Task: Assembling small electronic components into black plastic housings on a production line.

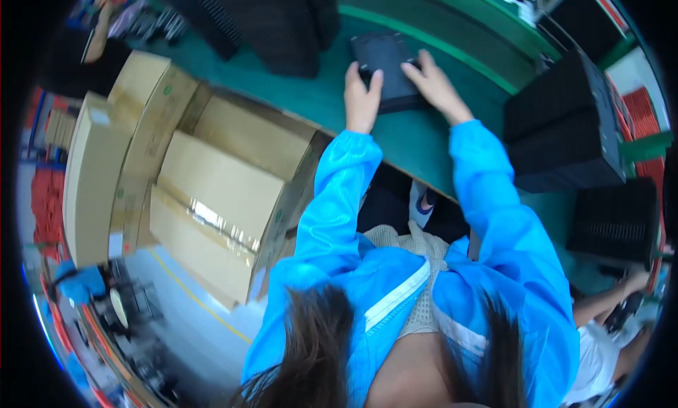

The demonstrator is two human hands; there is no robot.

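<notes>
A flat black rectangular case (388, 58) is on the green worktop in front of me, at its far middle. My left hand (362, 103) grips its left edge, thumb on the top face and fingers along the side. At the right edge my right hand (436, 89) holds it in a similar way, with thumb and forefinger apart around the edge. What the case is for cannot be told, and its underside is hidden. Both arms reach forward in bright blue sleeves.
Tall stacks of black cases (279, 26) stand at the far left of the green worktop (304, 97); another black stack (561, 122) is at the right. Large cardboard boxes (219, 182) are piled at my left. A person in white (600, 358) sits at the lower right.
</notes>
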